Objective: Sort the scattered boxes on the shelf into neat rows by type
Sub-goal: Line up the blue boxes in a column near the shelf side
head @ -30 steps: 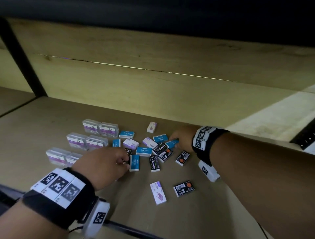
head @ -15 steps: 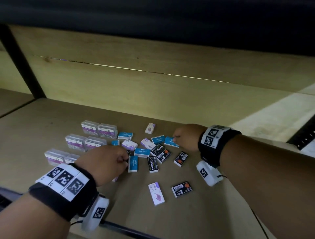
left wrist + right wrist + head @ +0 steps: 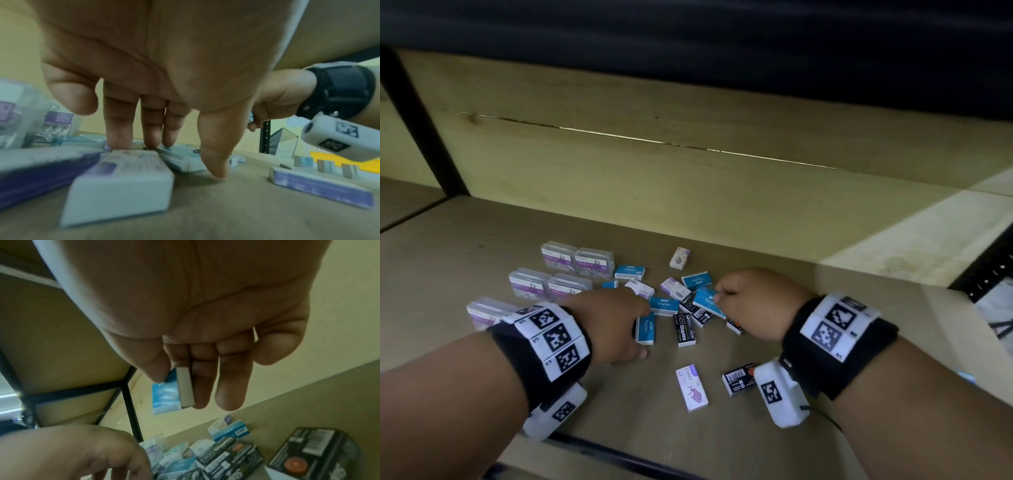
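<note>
Small boxes lie scattered on the wooden shelf (image 3: 482, 246): blue staples boxes (image 3: 629, 272), black staples boxes (image 3: 684, 329) and white-and-purple boxes (image 3: 691, 387). My right hand (image 3: 722, 296) pinches one blue staples box (image 3: 707, 301) between thumb and fingers and holds it tilted above the pile; the right wrist view shows this box (image 3: 174, 392) clear of the shelf. My left hand (image 3: 616, 322) reaches down over the pile's left side. In the left wrist view its straight fingers (image 3: 119, 129) touch the far end of a white-and-purple box (image 3: 121, 178), and the thumb tip rests on the shelf beside it.
Clear plastic cases with purple labels (image 3: 577, 260) stand in pairs at the left of the pile. A wooden back wall (image 3: 688, 192) closes the shelf. A black upright (image 3: 421, 120) stands at the far left, a black rail (image 3: 619, 455) runs along the front edge.
My right hand has picked the blue staples box up off the shelf and drawn it back toward me. My left hand has shifted slightly right over the boxes.
</note>
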